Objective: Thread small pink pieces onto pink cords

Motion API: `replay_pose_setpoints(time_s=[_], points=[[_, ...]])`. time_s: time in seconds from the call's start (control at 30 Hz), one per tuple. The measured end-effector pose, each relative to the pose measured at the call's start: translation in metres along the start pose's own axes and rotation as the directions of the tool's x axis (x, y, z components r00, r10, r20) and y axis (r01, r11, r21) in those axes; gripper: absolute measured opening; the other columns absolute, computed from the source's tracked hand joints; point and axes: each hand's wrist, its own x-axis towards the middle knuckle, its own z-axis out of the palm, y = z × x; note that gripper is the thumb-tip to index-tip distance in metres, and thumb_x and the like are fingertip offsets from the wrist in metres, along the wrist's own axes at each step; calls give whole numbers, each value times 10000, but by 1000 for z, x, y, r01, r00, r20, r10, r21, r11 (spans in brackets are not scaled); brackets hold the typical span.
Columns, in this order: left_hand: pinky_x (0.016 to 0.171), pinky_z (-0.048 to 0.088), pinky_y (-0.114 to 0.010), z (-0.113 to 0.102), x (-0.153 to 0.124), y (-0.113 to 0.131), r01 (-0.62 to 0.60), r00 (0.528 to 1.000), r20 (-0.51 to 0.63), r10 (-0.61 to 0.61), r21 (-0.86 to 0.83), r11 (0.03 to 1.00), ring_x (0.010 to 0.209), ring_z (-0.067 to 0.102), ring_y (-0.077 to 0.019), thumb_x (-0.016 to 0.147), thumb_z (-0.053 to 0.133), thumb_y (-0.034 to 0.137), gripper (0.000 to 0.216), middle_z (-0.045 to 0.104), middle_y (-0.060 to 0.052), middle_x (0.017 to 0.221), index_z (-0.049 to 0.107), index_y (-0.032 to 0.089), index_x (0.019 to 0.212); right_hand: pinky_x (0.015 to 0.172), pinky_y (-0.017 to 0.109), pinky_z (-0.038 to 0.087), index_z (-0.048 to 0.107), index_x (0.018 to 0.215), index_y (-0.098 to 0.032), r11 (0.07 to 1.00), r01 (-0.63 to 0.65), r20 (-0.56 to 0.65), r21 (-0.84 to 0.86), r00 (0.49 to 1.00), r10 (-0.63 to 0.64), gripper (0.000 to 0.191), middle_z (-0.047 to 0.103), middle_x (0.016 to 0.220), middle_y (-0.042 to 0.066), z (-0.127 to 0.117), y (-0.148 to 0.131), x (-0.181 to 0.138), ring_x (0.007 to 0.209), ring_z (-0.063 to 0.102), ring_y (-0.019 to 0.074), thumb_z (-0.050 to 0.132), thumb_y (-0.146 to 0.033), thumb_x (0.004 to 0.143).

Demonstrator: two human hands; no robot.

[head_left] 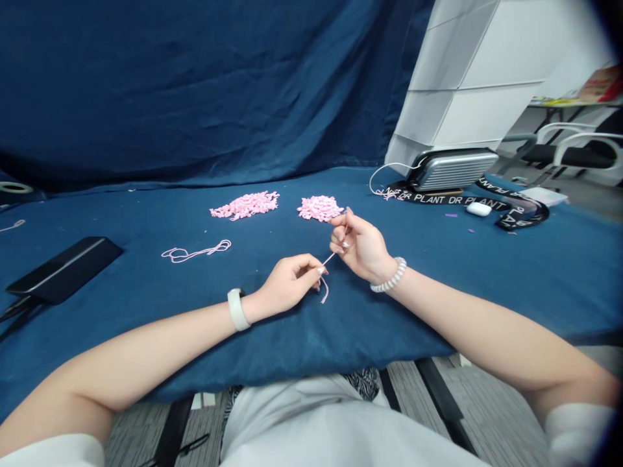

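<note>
A thin pink cord (329,258) runs taut between my two hands, above the blue cloth. My left hand (293,280) pinches it between thumb and fingers, and a short loose end hangs below. Higher and to the right, my right hand (359,245) grips the cord's other part with bent fingers. Just beyond that hand lies a small heap of knotted pink pieces (318,207). Left of it sits a wider pink heap (248,205). A loose looped length of pink cord (197,250) lies left of my left hand.
A black flat device (65,269) with cables lies at the left. At the back right are a silver ribbed box (457,170), a black lettered strap (428,198) and a white earbud case (478,209). A blue curtain (195,84) hangs behind the blue-covered table (146,292).
</note>
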Motion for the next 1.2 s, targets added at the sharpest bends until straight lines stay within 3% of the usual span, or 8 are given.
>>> replay_pose_setpoints(time_s=[0.17, 0.3, 0.67, 0.77, 0.87, 1.0, 1.1, 1.2], points=[[879, 434, -336, -3, -4, 3, -233, 958, -128, 255, 167, 958, 901, 597, -188, 853, 513, 277, 197, 643, -79, 908, 626, 166, 737, 391, 201, 272, 581, 688, -152, 985, 59, 38, -165, 998, -53, 264, 400, 464, -45, -9, 6, 8, 387, 293, 55, 521, -372, 820], [962, 400, -383, -3, -8, 4, -326, 923, -130, 361, 232, 917, 1064, 561, -219, 833, 538, 228, 161, 626, -104, 1067, 628, 177, 710, 407, 210, 288, 612, 686, -136, 925, 84, 127, -371, 991, -39, 273, 449, 486, -33, -11, 14, 10, 401, 361, 61, 525, -368, 799], [1012, 378, -447, 2, -19, 12, -565, 823, 211, 527, 215, 797, 1041, 622, -233, 813, 532, 186, 142, 718, -82, 970, 661, 207, 757, 430, 204, 280, 635, 717, -128, 852, 43, 148, -522, 988, 41, 405, 462, 522, -29, -16, 26, 13, 443, 370, 60, 519, -509, 796], [952, 443, -397, 4, -22, 11, -527, 840, 224, 495, 120, 841, 902, 670, -201, 823, 525, 170, 150, 731, -79, 859, 667, 194, 781, 421, 194, 282, 627, 702, -125, 891, -11, 120, -453, 990, 73, 360, 458, 518, -25, -15, 24, 13, 444, 370, 59, 541, -461, 797], [917, 465, -383, 4, -21, 9, -432, 895, 139, 424, 30, 901, 830, 664, -187, 822, 552, 198, 126, 719, -83, 826, 674, 174, 797, 400, 184, 247, 608, 709, -121, 956, -120, 64, -267, 988, 142, 297, 443, 514, -32, -14, 19, 14, 406, 310, 42, 527, -384, 822], [858, 478, -375, 0, -11, 3, -159, 987, -3, 163, -239, 958, 792, 638, -191, 822, 571, 363, 251, 691, -92, 794, 682, 143, 778, 384, 176, 204, 579, 725, -122, 974, -222, -34, -49, 975, 221, 271, 375, 472, -58, -18, 13, 19, 367, 228, 32, 446, -307, 873], [782, 492, -331, -3, 1, -2, 15, 988, -120, -96, -550, 835, 703, 611, -148, 783, 604, 433, 321, 671, -75, 777, 681, 126, 732, 385, 184, 230, 575, 730, -128, 979, -196, -68, -61, 979, 192, 273, 353, 448, -66, -22, 12, 23, 355, 246, 41, 428, -299, 884], [774, 487, -292, -4, 8, -3, 79, 948, -171, -267, -689, 721, 626, 568, -82, 721, 688, 345, 232, 667, -59, 855, 698, 120, 775, 405, 189, 289, 580, 715, -125, 985, -134, -75, -105, 989, 127, 277, 363, 437, -62, -23, 13, 25, 359, 270, 45, 427, -282, 885]])
